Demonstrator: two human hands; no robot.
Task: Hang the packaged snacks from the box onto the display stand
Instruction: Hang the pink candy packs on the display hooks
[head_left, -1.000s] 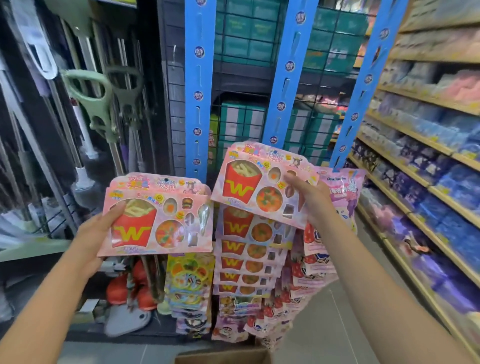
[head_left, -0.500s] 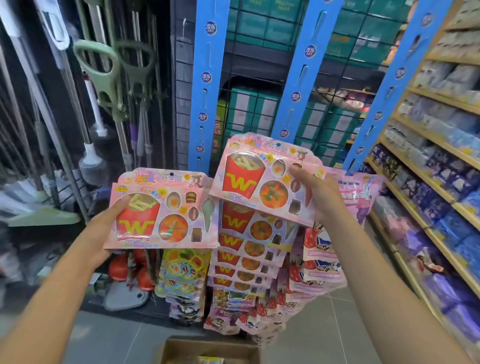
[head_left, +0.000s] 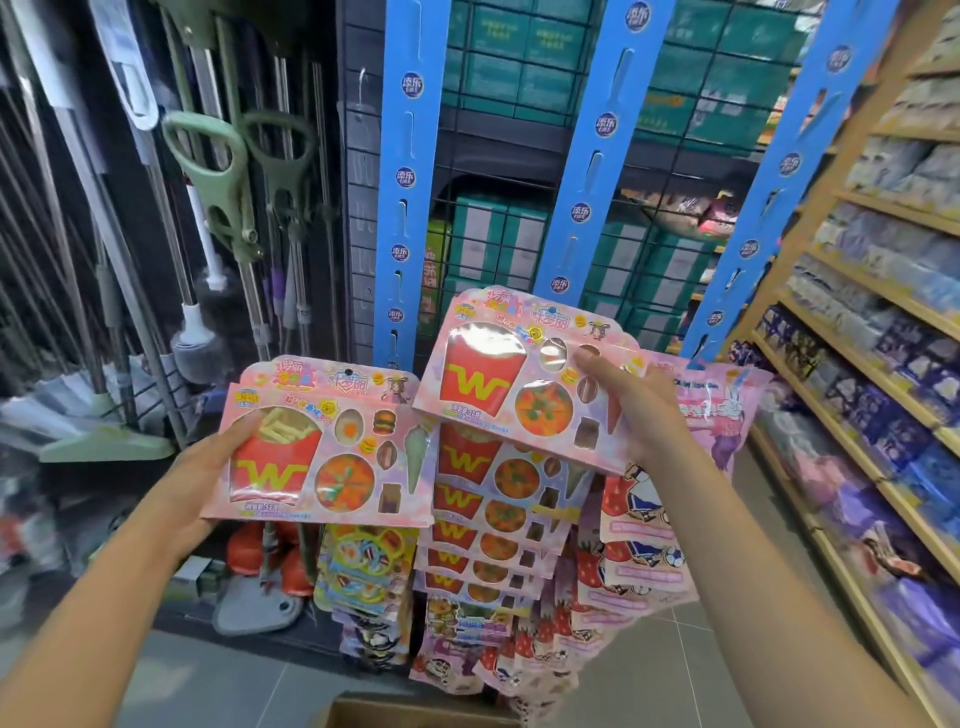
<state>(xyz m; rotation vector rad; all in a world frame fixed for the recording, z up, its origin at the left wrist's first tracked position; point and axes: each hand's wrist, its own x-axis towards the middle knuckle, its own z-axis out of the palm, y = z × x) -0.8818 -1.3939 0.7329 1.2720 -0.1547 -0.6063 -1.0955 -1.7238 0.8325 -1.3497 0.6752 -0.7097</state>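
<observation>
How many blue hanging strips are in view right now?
3: left strip, middle strip, right strip, side by side behind the packs; more may lie outside the frame.

The cardboard box (head_left: 415, 712) is cut by the bottom edge; right shelf goods (head_left: 883, 364) are blurred; lower hung packets (head_left: 467, 639) overlap.

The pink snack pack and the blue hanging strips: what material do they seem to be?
The pink snack pack in the left hand looks like printed card with glossy clear plastic windows, which catch glare. The blue hanging strips look like matte cardboard, flat with punched slots, though plastic is possible.
</observation>
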